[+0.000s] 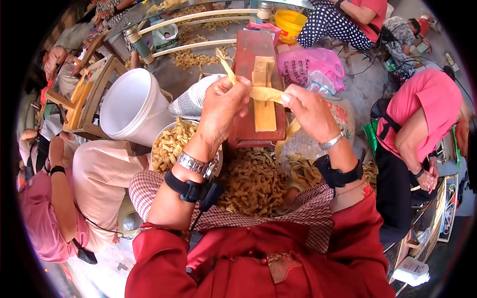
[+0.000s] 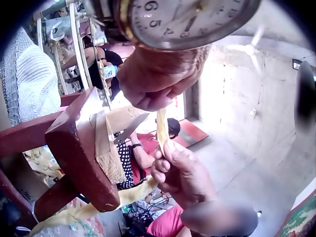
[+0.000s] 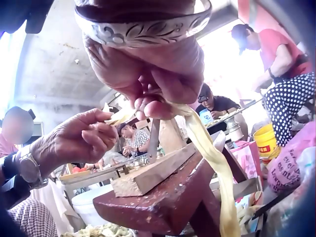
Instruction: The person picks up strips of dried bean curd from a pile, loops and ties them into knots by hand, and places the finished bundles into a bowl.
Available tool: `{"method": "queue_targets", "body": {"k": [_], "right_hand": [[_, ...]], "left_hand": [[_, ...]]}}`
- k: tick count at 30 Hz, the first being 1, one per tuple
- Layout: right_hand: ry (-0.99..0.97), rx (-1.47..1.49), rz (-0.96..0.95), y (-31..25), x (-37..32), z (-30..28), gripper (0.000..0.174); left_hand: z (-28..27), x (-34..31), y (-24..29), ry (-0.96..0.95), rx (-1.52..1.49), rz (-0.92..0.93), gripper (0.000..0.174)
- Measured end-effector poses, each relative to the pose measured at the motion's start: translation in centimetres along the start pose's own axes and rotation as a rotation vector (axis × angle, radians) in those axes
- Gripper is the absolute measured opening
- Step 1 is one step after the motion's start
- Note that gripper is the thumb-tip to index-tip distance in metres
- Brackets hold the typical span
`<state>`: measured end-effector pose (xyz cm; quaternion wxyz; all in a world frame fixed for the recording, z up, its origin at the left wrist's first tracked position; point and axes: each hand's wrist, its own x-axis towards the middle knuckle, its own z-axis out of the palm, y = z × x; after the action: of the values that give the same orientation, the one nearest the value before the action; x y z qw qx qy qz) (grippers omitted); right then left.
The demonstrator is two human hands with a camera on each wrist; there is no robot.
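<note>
I see a red bench [image 1: 254, 43] in the upper middle of the head view, with a flat wood block [image 1: 265, 119] on it. Over it, the left hand [image 1: 223, 106] and right hand [image 1: 312, 111] both pinch one yellow strip [image 1: 267, 94], near the frame's middle.

Both forearms [image 1: 171, 212] reach forward, the wrists [image 1: 202, 145] bent slightly inward. The left hand [image 1: 223, 104] has its fingers curled in a pinch; near it, the right hand [image 1: 313, 113] pinches between thumb and fingers.
</note>
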<state>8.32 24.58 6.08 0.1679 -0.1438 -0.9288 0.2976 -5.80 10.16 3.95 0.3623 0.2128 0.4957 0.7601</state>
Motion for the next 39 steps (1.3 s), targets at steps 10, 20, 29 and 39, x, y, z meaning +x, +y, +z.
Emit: {"method": "queue_targets", "body": {"k": [10,20,29,39], "right_hand": [[0.021,-0.161,0.000,5.4,2.2,2.9,0.020],[0.058,1.051,0.346,5.1,-5.0,3.7,0.016],[0.116,1.045,0.223,0.7,-2.7,3.3,0.021],[0.137,1.028,0.301,1.5,-2.0,3.2,0.012]], "left_hand": [[-1.1,5.6,-5.5,0.154,0.525,0.085,0.011],[-0.4,-0.1,-2.0,-0.108,0.822,0.062,0.026],[1.9,-2.3,0.3,-0.384,1.179,0.108,0.018],[-0.1,-0.4,-1.9,-0.282,0.483,0.079,0.014]]}}
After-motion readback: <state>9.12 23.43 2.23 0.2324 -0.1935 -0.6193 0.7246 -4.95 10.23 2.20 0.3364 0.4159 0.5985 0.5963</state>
